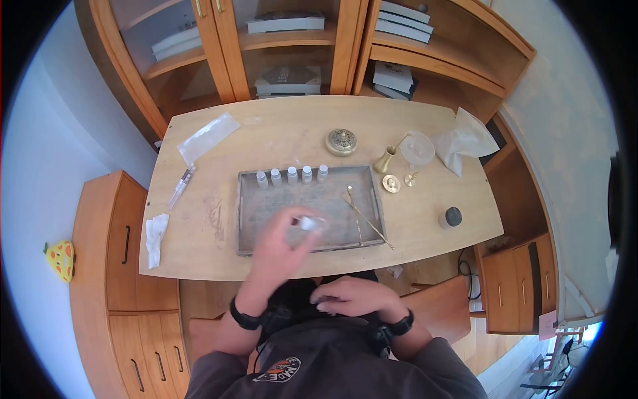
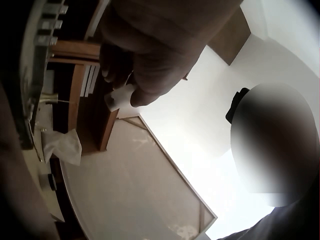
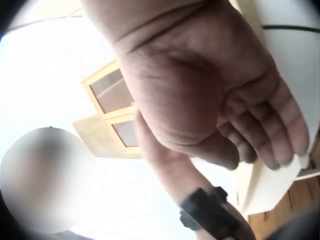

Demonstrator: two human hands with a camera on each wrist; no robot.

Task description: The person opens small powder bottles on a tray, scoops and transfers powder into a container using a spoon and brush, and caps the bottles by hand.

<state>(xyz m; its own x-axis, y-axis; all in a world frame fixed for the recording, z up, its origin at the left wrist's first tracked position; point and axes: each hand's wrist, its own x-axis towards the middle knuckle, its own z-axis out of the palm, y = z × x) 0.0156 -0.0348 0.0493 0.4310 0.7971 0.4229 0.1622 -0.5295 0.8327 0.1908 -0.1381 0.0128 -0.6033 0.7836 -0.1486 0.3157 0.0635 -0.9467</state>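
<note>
My left hand (image 1: 276, 249) is over the front part of the grey wooden tray (image 1: 266, 199), pinching a small bottle with a white cap (image 1: 307, 223). In the head view the hand and bottle are blurred. The left wrist view shows the white bottle (image 2: 119, 98) between thumb and fingers. Several similar small white-capped bottles (image 1: 292, 175) stand in a row along the tray's far side. Two thin brass tools (image 1: 367, 221) lie crossed at the tray's right, reaching over its front rim. My right hand (image 1: 355, 296) is by my lap, fingers loosely bent, its palm (image 3: 175, 100) holding nothing.
Right of the tray stand a brass vase (image 1: 385, 160), a small brass dish (image 1: 391, 183), a clear glass bowl (image 1: 417, 147) and a dark-lidded jar (image 1: 452, 217). A pierced brass burner (image 1: 341, 141) sits behind. Crumpled tissue (image 1: 156, 239) and a plastic sleeve (image 1: 209, 137) lie left.
</note>
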